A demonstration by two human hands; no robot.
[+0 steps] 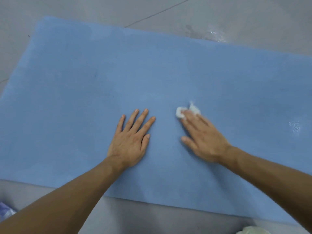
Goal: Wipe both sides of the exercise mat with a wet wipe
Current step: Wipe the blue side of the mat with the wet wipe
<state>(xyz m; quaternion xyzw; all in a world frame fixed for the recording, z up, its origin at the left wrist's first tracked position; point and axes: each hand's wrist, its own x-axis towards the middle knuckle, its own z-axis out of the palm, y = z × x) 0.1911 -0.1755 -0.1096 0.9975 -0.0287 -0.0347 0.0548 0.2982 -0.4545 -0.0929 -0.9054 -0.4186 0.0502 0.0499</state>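
The exercise mat lies flat on the floor, spreading well beyond both grips. It looks like light, soft foam, likely floppy when lifted, so turning it over should start from the near edge behind the wrists. The left grip rests open, palm down, pinning the mat. The right grip, blurred, presses the crumpled wet wipe under fairly straight fingers. A damp sheen shows far to its right. A purple packet sits on the floor behind the left forearm, off the mat.
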